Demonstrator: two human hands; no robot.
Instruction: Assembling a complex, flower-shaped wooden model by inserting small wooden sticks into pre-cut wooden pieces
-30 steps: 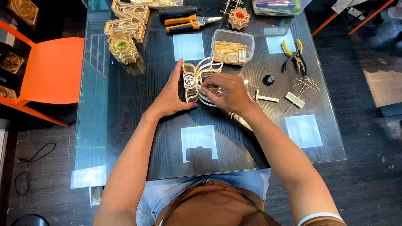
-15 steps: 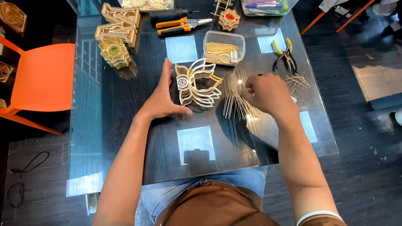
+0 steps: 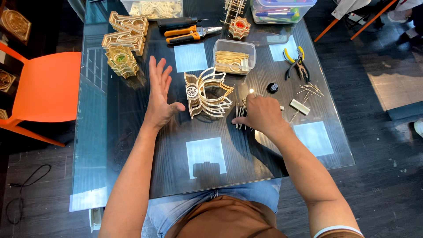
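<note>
Left hand [image 3: 159, 94]: flat, fingers spread and extended away from the body, palm toward the lotus-shaped wooden lattice piece [image 3: 207, 94]; thumb points at it, just short of its left edge. Released, grasping nothing.

Right hand [image 3: 261, 113]: knuckles up, fingers curled down onto a bundle of thin wooden sticks [image 3: 241, 115] lying on the surface [image 3: 132, 145]. Fingertips press on the sticks; whether any are pinched I cannot tell.

Edges and room: dark glass surface, near edge just ahead of the person's lap, left edge beside an orange chair [image 3: 46, 90]. Open stretch between the hands and the near edge. Far side crowded: clear tub of sticks [image 3: 233, 56] just beyond the lattice piece, orange-handled pliers [image 3: 187, 34], stacked wooden lattice shapes [image 3: 123, 42] at far left, yellow-handled pliers [image 3: 296, 61] and loose sticks [image 3: 310, 90] at right.

Lattice piece lies between the two hands, lying on the surface, touching neither; the stick bundle sits just right of it, under the right hand.
</note>
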